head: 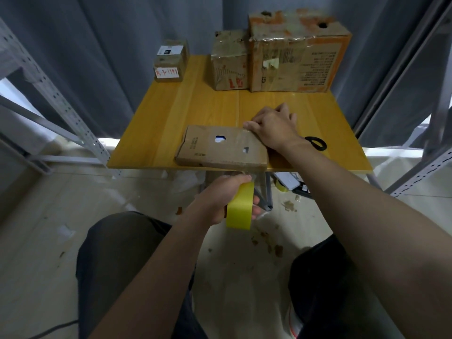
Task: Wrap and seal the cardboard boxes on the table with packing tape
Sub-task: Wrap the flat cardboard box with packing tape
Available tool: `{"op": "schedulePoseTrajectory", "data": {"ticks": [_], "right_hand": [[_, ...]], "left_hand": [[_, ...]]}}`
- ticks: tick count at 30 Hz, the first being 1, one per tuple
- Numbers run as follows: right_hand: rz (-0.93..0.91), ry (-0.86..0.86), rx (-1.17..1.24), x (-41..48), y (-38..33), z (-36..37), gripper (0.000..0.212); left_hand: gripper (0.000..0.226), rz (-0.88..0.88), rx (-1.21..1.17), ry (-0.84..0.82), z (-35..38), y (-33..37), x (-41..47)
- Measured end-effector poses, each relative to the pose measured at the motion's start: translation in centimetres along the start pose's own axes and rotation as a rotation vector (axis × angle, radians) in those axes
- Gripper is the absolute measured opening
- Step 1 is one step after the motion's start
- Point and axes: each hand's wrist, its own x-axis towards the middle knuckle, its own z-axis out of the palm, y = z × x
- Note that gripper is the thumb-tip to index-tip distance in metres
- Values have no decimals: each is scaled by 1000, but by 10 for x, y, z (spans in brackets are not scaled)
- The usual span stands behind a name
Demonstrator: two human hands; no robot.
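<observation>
A flat cardboard box (220, 149) with two holes in its top lies at the near edge of the yellow wooden table (195, 111). My right hand (274, 128) rests on the box's far right corner, thumb pressing down there. Below the table edge, my left hand (225, 196) grips a yellow tape roll (241, 206). A clear strip of tape runs up from the roll to the box's near side. Three more boxes stand at the back: a small one (171, 62), a medium one (230, 62) and a large one (296, 52).
Black scissors (316, 143) lie on the table to the right of my right wrist. Metal shelf frames stand on both sides (56, 99). Grey curtains hang behind. Tape scraps, another yellow roll (281, 187) and clutter lie on the floor under the table.
</observation>
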Motion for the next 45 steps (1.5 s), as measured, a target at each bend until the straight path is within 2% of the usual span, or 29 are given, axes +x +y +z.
{"op": "schedulePoseTrajectory", "data": {"ticks": [3,4,6,8,9,12,14,16,18,22,25,28,30,32,33,35,38,42,45], "right_hand": [[-42,227,-168,-11,-9,-1,33],[-50,312,-117,-15,-13,-3,31],[-30,351,205,-24,-21,-13,41],[23,245,483,-36,-27,-25,60],[54,129,508,-44,-32,-31,65],[190,-345,367,-73,-42,-40,62],[304,-523,296,-90,-43,-42,68],[376,-593,302,-104,-41,-41,73],[403,-595,388,-116,-38,-35,67],[521,-531,790,-136,-38,-7,45],[625,-444,1022,-144,-41,15,38],[641,-437,1116,-147,-43,26,43],[615,-512,1144,-147,-44,29,46],[585,-578,1168,-146,-45,31,43],[578,-594,1178,-146,-45,30,40],[572,-609,1191,-146,-43,27,36],[565,-635,1158,-148,-40,24,35],[544,-708,1067,-150,-37,18,43],[512,-717,1051,-150,-35,9,39]], "left_hand": [[21,54,-25,13,3,-1,1],[20,75,-36,17,5,-1,1],[24,105,-55,29,6,-2,2],[25,103,-81,16,8,-3,2],[25,84,-101,3,10,-2,1],[37,50,-155,-7,16,0,-4],[41,57,-165,-6,19,1,-9],[42,45,-159,14,23,2,-15],[43,38,-148,79,24,2,-20],[48,11,-132,159,28,3,-29],[51,1,57,215,32,4,-29],[49,-49,576,350,30,12,-34],[50,93,973,530,16,22,-37],[47,366,1258,680,-7,36,-34],[58,454,1356,690,-19,42,-30],[81,500,1549,581,-41,52,-19],[95,509,1626,464,-63,40,0],[65,735,1550,638,-72,20,9],[52,774,1553,680,-72,27,1]]}}
